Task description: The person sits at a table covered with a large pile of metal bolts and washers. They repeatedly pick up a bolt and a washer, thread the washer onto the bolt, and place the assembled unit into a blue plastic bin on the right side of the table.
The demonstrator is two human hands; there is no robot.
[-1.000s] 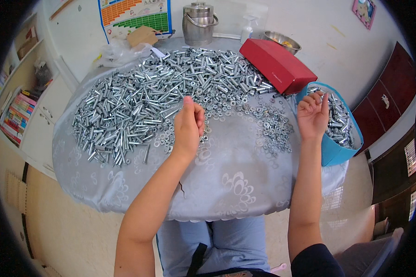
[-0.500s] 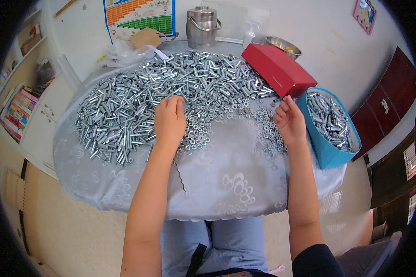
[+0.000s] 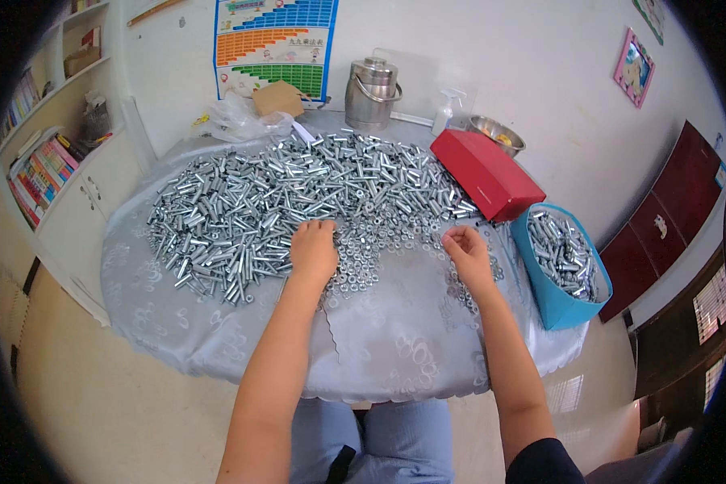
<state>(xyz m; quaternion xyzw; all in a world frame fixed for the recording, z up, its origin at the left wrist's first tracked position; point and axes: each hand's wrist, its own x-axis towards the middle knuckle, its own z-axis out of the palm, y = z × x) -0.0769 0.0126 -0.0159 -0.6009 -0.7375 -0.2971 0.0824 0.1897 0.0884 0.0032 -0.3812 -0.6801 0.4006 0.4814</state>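
A wide heap of silvery metal sleeves covers the far and left part of the cloth-covered table. Loose metal nuts lie along its near right edge. My left hand rests where the sleeves meet the nuts, fingers together and bent down; its fingertips are partly hidden, as is anything in them. Over the scattered nuts on the right, my right hand is closed in a pinch, thumb against fingers. Whatever it pinches is too small to make out. A blue fabric bin full of metal sleeves stands to its right.
A red box sits behind the bin. Farther back are a steel canister, a spray bottle, a metal bowl and a clear plastic bag. A thin wavy wire lies on the tablecloth near me.
My right hand has moved left, from beside the red box and bin to above the nuts. The left hand stays at the heap's edge. The whole view has tilted up.
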